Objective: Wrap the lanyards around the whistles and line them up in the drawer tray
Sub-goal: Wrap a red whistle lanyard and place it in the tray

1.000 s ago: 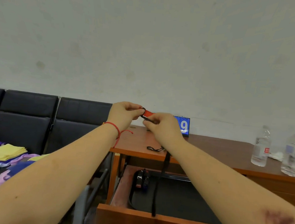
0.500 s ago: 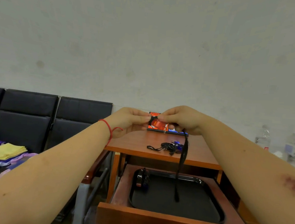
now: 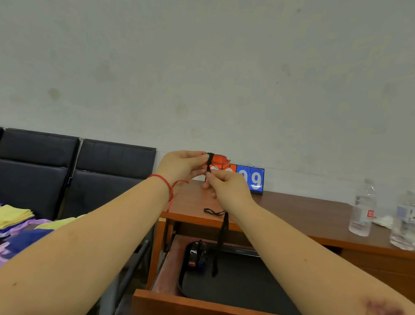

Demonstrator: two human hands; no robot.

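Stretching along the right, a brown wooden surface [image 3: 321,213] carries two water bottles [image 3: 362,209] and a blue-and-orange flip scoreboard [image 3: 252,179], above an open drawer [image 3: 214,312] holding a black tray [image 3: 241,284] with wrapped whistles [image 3: 196,256] at its far left corner. Raised over the drawer, the left hand [image 3: 181,166] grips an orange whistle [image 3: 220,159] in curled fingers while the right hand [image 3: 226,186] pinches its black lanyard [image 3: 220,245], which is wound round the whistle and hangs toward the tray. Another lanyard [image 3: 213,211] lies on the surface.
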